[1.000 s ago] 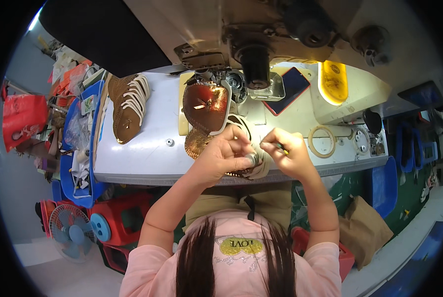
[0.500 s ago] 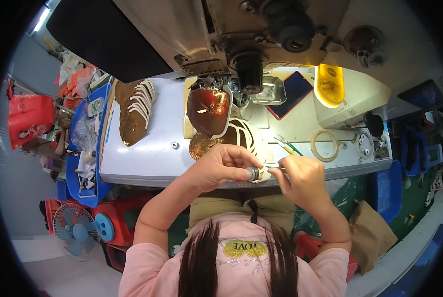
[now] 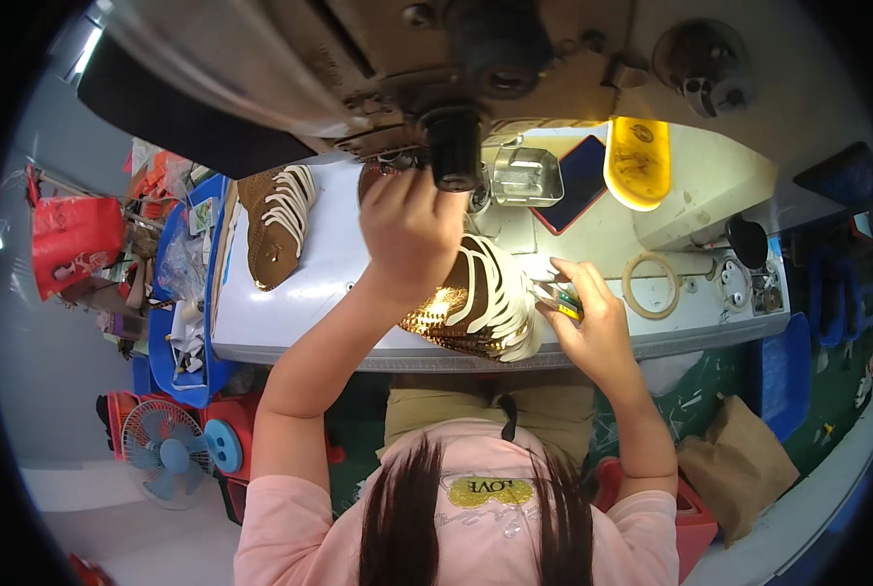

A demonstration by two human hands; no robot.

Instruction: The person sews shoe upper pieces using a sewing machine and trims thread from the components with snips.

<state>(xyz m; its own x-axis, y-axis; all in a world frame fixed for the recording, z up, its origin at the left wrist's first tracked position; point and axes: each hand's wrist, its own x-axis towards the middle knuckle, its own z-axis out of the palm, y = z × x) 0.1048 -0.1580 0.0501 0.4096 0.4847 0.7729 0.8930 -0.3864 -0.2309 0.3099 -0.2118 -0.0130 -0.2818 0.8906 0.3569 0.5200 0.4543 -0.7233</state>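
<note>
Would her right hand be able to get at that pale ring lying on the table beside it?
Probably yes. The right hand rests on the table just left of the pale ring, with bare tabletop between them. It holds a small tool in its fingers, which might hamper picking it up.

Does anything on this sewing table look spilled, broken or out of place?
Nothing looks spilled or broken. The gold and white strappy piece hangs a little over the table's front edge, beside the right hand, which holds a small tool. The left hand reaches up to the sewing machine.
</note>
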